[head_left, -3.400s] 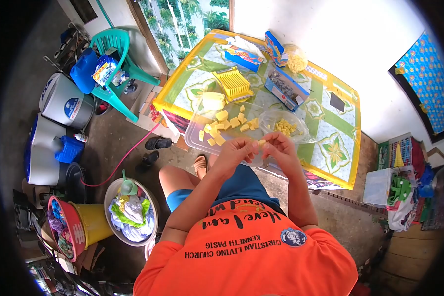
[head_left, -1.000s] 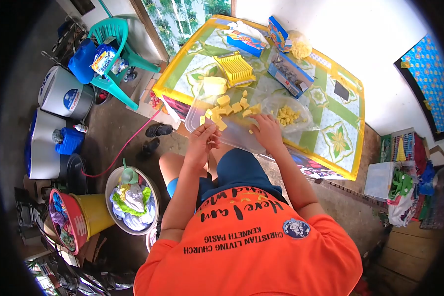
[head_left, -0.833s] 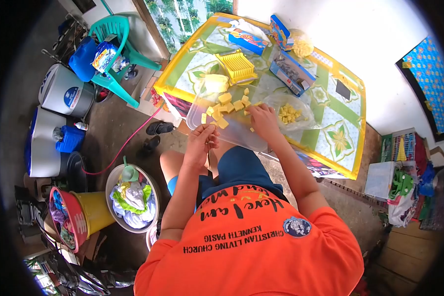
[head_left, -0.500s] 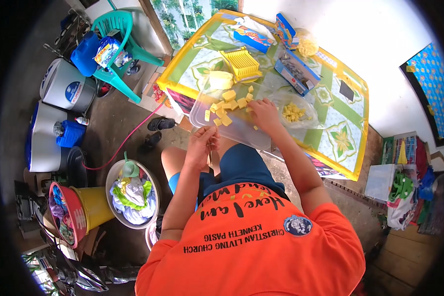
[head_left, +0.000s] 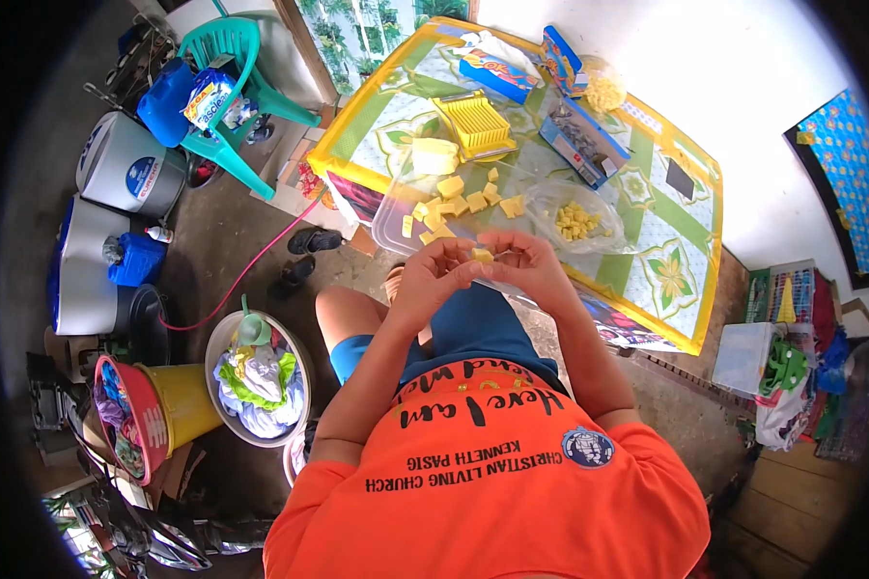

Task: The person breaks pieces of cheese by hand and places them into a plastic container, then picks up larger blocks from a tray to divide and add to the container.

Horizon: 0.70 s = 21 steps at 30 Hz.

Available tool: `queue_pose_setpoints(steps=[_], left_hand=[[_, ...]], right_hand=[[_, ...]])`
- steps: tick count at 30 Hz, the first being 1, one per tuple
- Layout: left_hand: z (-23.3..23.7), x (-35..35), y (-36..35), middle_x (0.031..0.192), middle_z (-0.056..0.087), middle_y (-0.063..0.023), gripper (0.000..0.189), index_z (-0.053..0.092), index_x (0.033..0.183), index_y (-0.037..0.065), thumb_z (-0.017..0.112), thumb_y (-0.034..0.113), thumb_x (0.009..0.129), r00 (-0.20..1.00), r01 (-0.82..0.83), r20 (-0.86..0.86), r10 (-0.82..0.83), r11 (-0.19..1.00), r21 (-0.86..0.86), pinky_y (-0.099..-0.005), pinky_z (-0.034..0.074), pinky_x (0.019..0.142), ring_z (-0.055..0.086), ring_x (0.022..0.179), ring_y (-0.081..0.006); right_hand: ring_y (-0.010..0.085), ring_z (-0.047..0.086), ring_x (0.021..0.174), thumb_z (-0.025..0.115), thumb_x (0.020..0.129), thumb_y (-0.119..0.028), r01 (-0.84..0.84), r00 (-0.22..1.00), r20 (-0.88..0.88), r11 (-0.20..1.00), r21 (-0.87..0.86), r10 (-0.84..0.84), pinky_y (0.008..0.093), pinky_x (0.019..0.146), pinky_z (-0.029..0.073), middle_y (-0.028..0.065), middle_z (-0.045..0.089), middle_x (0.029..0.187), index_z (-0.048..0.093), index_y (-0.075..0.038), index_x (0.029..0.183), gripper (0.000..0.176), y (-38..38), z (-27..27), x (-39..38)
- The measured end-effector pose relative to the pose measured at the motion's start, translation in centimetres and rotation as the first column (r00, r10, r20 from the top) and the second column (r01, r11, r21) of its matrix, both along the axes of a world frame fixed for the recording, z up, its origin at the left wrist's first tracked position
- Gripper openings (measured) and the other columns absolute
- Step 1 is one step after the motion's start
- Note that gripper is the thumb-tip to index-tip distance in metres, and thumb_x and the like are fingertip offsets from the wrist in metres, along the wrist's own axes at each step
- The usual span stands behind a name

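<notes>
Both hands meet over the near edge of the table. A small yellow chunk (head_left: pixel 482 255) sits between their fingertips. My left hand (head_left: pixel 433 280) is closed in a pinch at the chunk's left side. My right hand (head_left: pixel 528 272) grips the chunk from the right with bent fingers. Just beyond them, several yellow chunks (head_left: pixel 449 205) lie on a clear plastic tray (head_left: pixel 388 230), with a larger pale yellow block (head_left: pixel 434 156) behind. To the right, small yellow cubes (head_left: pixel 576 221) rest in a clear plastic container or bag (head_left: pixel 616 232).
A yellow slotted rack (head_left: pixel 473 125), an open blue box (head_left: pixel 585 145) and another blue box (head_left: pixel 497 75) stand farther back on the patterned table (head_left: pixel 671 270). On the floor at left is a basin of clothes (head_left: pixel 261 381). A green chair (head_left: pixel 227 135) stands beyond it.
My right hand has drawn back from the tray with a yellow chunk. My left hand has moved right and up to meet it.
</notes>
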<state>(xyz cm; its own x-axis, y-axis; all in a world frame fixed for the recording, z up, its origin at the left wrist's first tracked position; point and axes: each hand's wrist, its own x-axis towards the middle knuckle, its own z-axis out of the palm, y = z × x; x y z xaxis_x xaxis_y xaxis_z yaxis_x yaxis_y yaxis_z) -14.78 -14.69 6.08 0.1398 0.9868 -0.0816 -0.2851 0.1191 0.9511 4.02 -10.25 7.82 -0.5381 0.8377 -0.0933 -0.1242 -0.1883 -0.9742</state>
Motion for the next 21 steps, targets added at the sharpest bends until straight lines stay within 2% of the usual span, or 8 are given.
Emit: queue_pose_setpoints(steps=[3,6,9,12,15,18,20,21], left_hand=[[0.3,-0.1,-0.3,0.092,0.06,-0.0044,0.029,0.057,0.112,0.0,0.066,0.012,0.086,0.997,0.01,0.071,-0.01,1.0,-0.002,-0.0259,0.051,0.07,0.059,0.081,-0.0123],[0.8,-0.2,-0.7,0.094,0.063,-0.0061,0.026,0.059,0.111,-0.001,0.064,0.012,0.088,0.996,0.001,0.087,0.001,1.0,-0.019,-0.0269,0.053,0.071,0.061,0.081,-0.0136],[1.2,-0.5,-0.9,0.095,0.065,-0.0083,0.026,0.06,0.112,-0.002,0.061,0.013,0.09,0.999,0.004,0.054,-0.003,1.0,-0.027,-0.0278,0.055,0.07,0.063,0.079,-0.0152],[1.5,-0.6,-0.9,0.096,0.066,-0.0106,0.028,0.06,0.113,-0.003,0.058,0.015,0.092,0.997,0.011,0.083,-0.006,0.998,-0.063,-0.0291,0.056,0.071,0.066,0.08,-0.0181],[1.6,-0.7,-0.7,0.098,0.066,-0.0126,0.03,0.058,0.116,-0.004,0.055,0.016,0.093,0.978,0.028,0.208,0.009,0.985,-0.173,-0.0303,0.057,0.072,0.067,0.085,-0.0215],[0.6,-0.8,-0.6,0.103,0.065,-0.0135,0.03,0.057,0.116,-0.003,0.054,0.017,0.094,0.941,0.018,0.334,0.057,0.976,-0.218,-0.0311,0.057,0.073,0.067,0.089,-0.0228],[0.8,-0.3,-0.6,0.105,0.064,-0.0129,0.029,0.056,0.116,-0.003,0.054,0.016,0.094,0.913,0.002,0.398,0.09,0.974,-0.225,-0.0312,0.057,0.073,0.067,0.089,-0.0218],[0.7,-0.1,-0.6,0.106,0.064,-0.0123,0.028,0.057,0.116,-0.002,0.054,0.016,0.094,0.921,-0.02,0.376,0.106,0.974,-0.224,-0.0308,0.056,0.073,0.066,0.089,-0.0208]], right_hand=[[0.0099,0.063,0.085,0.068,0.081,-0.001,-0.098,0.993,-0.074,0.995,-0.023,0.096,0.0211,0.074,0.05,0.0046,0.064,0.094,0.058,0.003,0.117,0.038,-0.6,1.3,0.0],[0.0109,0.063,0.085,0.068,0.081,0.0,-0.104,0.99,-0.098,0.995,-0.002,0.103,0.0224,0.075,0.051,0.0058,0.065,0.095,0.058,0.004,0.116,0.036,-0.7,0.8,-0.4],[0.0119,0.063,0.083,0.067,0.081,0.001,-0.096,0.995,-0.037,0.995,-0.009,0.096,0.0235,0.077,0.052,0.0062,0.065,0.094,0.059,0.003,0.115,0.035,-0.6,0.6,-0.3],[0.0118,0.062,0.086,0.064,0.084,-0.001,-0.115,0.989,-0.096,0.992,-0.057,0.109,0.0242,0.076,0.051,0.0062,0.064,0.098,0.059,0.002,0.116,0.032,-0.8,1.1,-0.3],[0.0123,0.061,0.092,0.06,0.089,-0.008,-0.07,0.979,-0.204,0.976,-0.207,0.028,0.0245,0.076,0.051,0.0062,0.062,0.105,0.054,0.0,0.119,0.032,-0.6,0.4,-0.3],[0.0111,0.059,0.09,0.057,0.092,-0.014,-0.028,0.946,-0.313,0.943,-0.331,-0.081,0.0238,0.072,0.05,0.0044,0.059,0.106,0.051,-0.002,0.118,0.029,-0.5,0.6,-0.2],[0.0094,0.057,0.085,0.059,0.091,-0.016,0.047,0.966,-0.226,0.947,-0.319,-0.124,0.0228,0.068,0.048,0.0031,0.057,0.102,0.051,-0.003,0.115,0.028,-0.5,-0.1,-0.2],[0.0085,0.056,0.082,0.06,0.091,-0.018,0.084,0.972,-0.182,0.947,-0.31,-0.146,0.0222,0.065,0.048,0.0025,0.057,0.1,0.051,-0.004,0.113,0.027,-0.6,-0.4,-0.3]])
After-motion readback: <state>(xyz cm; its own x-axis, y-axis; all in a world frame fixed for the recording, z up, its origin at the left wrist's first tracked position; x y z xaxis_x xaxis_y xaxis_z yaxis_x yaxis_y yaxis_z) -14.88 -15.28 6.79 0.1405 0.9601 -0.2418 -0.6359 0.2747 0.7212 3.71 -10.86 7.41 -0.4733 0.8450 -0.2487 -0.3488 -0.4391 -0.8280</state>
